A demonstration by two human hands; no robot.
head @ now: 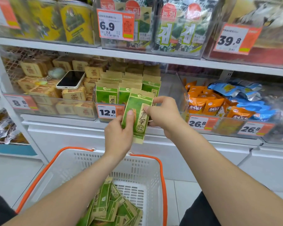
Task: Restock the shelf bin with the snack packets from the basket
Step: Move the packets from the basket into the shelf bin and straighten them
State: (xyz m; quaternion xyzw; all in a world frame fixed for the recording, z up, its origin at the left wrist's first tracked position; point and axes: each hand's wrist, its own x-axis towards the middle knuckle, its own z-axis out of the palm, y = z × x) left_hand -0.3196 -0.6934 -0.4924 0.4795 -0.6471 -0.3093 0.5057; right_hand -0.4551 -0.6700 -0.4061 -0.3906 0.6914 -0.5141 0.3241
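At the centre of the frame I see both hands on one green snack packet with large Chinese characters down its front. The left hand curls round its lower left edge with the thumb on the face, and the right hand pinches its right edge. It is held just in front of the clear shelf bin, where matching packets stand upright behind a price tag reading 12.8. More packets lie heaped in the white, orange-rimmed basket at the bottom, and I can read a 6.9 tag and a 39.8 tag up top, and a 26.8 tag at right.
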